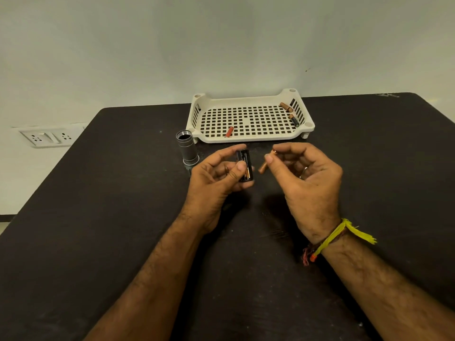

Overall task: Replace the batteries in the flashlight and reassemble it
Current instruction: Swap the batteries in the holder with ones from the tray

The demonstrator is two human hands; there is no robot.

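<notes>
My left hand (216, 175) grips a black battery holder (245, 166) upright, with a black and copper battery seated in it. Just to its right, my right hand (302, 173) pinches a copper-coloured battery (264, 166) between thumb and fingers, tilted, a short gap from the holder. The silver flashlight body (188, 148) stands on the table to the left of my left hand, its threaded open end facing up. A grey part lies at its base, partly hidden by my left hand.
A white perforated tray (248, 139) sits at the back of the black table (98, 217). It holds a red battery (229, 131) at the front left and two batteries (290, 113) at the right side. A wall socket (46, 137) is at the left.
</notes>
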